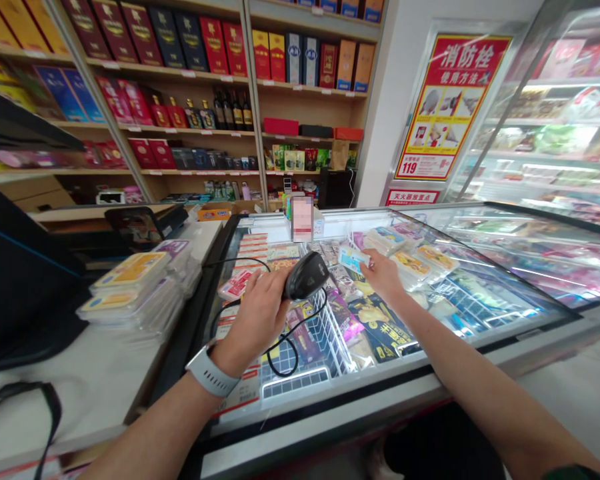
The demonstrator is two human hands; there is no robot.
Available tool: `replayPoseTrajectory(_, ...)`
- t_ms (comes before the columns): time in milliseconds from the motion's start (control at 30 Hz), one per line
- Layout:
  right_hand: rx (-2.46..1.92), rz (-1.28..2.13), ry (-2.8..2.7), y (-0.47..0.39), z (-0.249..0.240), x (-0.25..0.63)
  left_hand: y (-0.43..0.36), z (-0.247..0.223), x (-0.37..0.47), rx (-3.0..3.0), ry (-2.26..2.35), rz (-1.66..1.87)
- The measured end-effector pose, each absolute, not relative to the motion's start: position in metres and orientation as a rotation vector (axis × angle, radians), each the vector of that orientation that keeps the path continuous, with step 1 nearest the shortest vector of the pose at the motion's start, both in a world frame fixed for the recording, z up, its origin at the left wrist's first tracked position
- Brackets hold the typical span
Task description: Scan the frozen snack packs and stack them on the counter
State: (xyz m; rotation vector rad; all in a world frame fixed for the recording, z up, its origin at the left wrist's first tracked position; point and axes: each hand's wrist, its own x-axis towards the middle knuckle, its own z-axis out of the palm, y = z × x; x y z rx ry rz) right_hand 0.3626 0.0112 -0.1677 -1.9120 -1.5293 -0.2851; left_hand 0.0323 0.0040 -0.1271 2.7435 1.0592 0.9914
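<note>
Sign [453,107] reads "消防栓", "119"; left hand [265,307] grips scanner [307,277], right hand [384,273] pinches pack [351,259]; cable [297,360] loops over freezer [330,423].

Slotted light-grey left-wrist watchband [213,371], dark right sleeve [575,473]

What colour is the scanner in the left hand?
The scanner in the left hand is black; the head view shows it best.
</note>
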Motion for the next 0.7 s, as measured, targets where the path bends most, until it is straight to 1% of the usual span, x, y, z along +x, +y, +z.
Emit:
replayPoseTrajectory(333, -1.997, -0.236, -1.501, 0.0099, -0.1641, 0.3607, 0.0065, -0.1287, 0.0316, 2.757, 1.051, 0.978)
replayPoseTrajectory(700, -1.972, -0.214, -1.503, 0.0099, -0.1624, 0.3615, 0.0079, -0.1328, 0.0323, 2.773, 1.052, 0.968)
